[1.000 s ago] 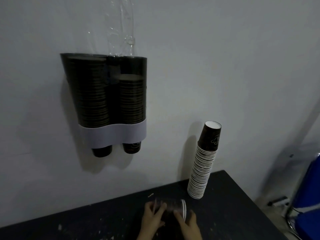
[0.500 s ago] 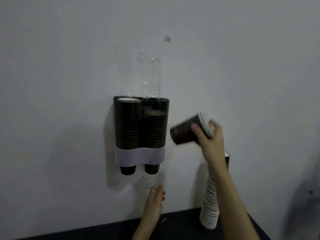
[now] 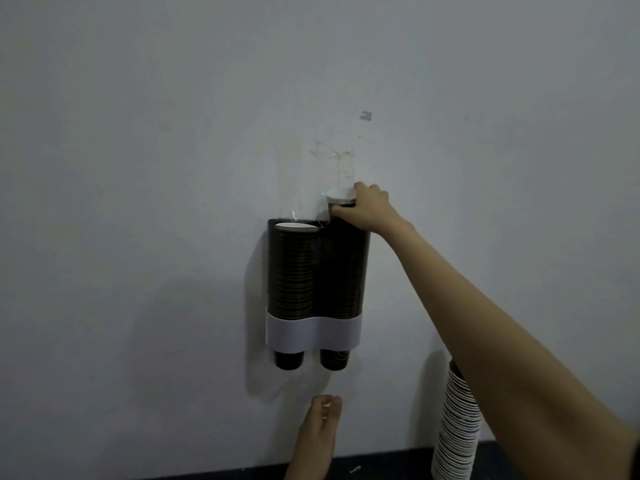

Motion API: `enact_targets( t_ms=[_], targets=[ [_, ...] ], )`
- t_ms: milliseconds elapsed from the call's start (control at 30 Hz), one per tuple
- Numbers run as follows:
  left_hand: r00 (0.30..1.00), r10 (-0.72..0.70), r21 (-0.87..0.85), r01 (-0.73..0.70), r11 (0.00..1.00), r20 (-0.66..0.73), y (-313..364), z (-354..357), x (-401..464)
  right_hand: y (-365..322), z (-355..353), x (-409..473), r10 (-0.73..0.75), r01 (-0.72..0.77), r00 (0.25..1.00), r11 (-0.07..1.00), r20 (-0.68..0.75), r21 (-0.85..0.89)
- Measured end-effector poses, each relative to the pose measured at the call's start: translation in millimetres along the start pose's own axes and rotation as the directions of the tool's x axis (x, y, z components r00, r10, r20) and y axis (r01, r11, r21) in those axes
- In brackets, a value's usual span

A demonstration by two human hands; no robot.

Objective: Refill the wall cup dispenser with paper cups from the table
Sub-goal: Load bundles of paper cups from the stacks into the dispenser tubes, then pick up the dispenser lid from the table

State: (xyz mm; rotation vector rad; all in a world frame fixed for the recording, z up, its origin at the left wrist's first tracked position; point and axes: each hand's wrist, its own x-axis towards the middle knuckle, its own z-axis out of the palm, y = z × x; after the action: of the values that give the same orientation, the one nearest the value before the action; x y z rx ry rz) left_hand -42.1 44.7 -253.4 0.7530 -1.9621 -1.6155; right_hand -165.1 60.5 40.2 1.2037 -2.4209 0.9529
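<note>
The wall cup dispenser [image 3: 311, 332] hangs on the wall, a dark twin-tube holder with a white band, both tubes packed with dark paper cups. My right hand [image 3: 365, 211] is shut on a small stack of paper cups [image 3: 341, 197], held upright at the top opening of the right tube, white rim up. My left hand [image 3: 320, 431] hangs below the dispenser with fingers loosely curled and nothing in it. A tall leaning stack of cups [image 3: 457, 427] stands on the table at lower right, partly hidden behind my right forearm.
The dark table edge [image 3: 381, 467] runs along the bottom of the view. Clear plastic sleeve remnants [image 3: 341, 164] stick to the wall above the dispenser. The left tube's top cup [image 3: 294, 226] sits level with the rim.
My right hand has carried the cups from the right of the dispenser up to the top of the right tube and turned them upright. The left hand stays below the dispenser.
</note>
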Motion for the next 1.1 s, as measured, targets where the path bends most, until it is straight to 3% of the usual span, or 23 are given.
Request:
enact_targets(
  t_ms=[300,400,533,600,667,733,800,867,933,1000,1100],
  targets=[
    [1.0,0.013,0.012,-0.013,1.0,0.004,-5,-3,-2,21,20,8,0.033,-0.015,0.979,0.996,0.199,-0.093],
    [0.999,0.028,0.017,-0.029,0.999,0.023,-4,-2,-6,29,28,4,0.058,-0.047,0.973,0.998,0.225,-0.052],
    [0.998,0.018,0.013,-0.019,1.0,0.063,-7,-4,-11,29,30,-16,-0.046,0.054,0.998,0.977,-0.044,0.205],
    [0.997,-0.005,0.005,0.004,1.0,0.072,-13,-7,-17,34,33,-46,-0.023,0.102,0.975,0.929,-0.219,0.355],
    [0.996,-0.025,0.028,0.022,0.999,0.089,-23,-13,-26,47,43,-88,0.045,0.107,0.952,0.878,-0.304,0.466],
    [0.993,-0.066,0.06,0.06,0.996,0.093,-43,-19,-38,73,71,-140,0.146,-0.014,0.968,0.842,-0.203,0.54],
    [0.986,-0.153,0.108,0.145,0.983,0.062,-75,-27,-56,106,112,-205,0.257,-0.267,0.962,0.801,0.095,0.536],
    [0.971,-0.237,0.235,0.228,0.945,0.012,-110,-34,-71,138,154,-272,0.322,-0.48,0.854,0.79,0.41,0.381],
    [0.95,-0.312,0.396,0.295,0.869,-0.022,-144,-40,-89,163,189,-337,0.381,-0.564,0.697,0.814,0.608,0.136],
    [0.919,-0.395,0.587,0.317,0.745,0.005,-172,-42,-113,173,213,-386,0.374,-0.575,0.564,0.818,0.736,0.025],
    [0.871,-0.482,0.731,0.269,0.627,0.093,-197,-41,-138,177,243,-427,0.363,-0.525,0.484,0.848,0.796,-0.068]
  ],
)
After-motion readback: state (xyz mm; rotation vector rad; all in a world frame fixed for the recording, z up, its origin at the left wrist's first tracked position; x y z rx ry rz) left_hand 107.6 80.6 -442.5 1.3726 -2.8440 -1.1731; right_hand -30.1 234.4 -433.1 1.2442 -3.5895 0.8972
